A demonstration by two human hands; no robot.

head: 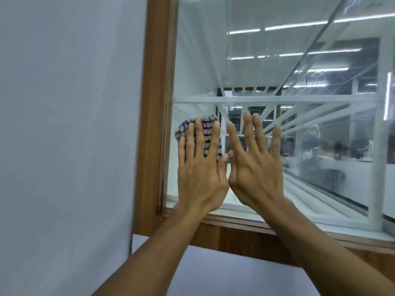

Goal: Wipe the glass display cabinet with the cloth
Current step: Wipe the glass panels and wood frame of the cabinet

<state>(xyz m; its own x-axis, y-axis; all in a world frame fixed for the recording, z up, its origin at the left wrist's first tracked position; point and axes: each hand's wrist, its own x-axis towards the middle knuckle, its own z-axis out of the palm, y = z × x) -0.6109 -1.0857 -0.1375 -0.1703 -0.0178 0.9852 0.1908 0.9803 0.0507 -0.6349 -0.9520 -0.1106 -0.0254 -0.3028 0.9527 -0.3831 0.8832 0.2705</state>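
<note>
Head view: the left hand [198, 167] lay flat on the glass pane [277, 67] of the display cabinet, fingers straight and slightly spread. Its grip was released, only pressing. The blue-and-white checked cloth [208, 126] was bunched under those fingers, against the glass. It showed between the fingers and poked out past the fingertips and to their left.

The right hand [256, 167] was just beside it, fingers spread and straight, holding nothing, grip released. Thumbs of both hands met or nearly met. Couldn't tell if the right palm touched the glass.

Edges: the cloth sat in the pane's lower-left part, just beside the upright wooden frame [156, 103]. It sat below the line of the glass shelf [299, 99] inside. The bottom wooden rail [245, 233] ran under the wrists. A pale wall [64, 124] stood left of the frame. The pane stretched wide to the right and upward, with strip-light reflections [299, 26] and smeared haze at right.
</note>
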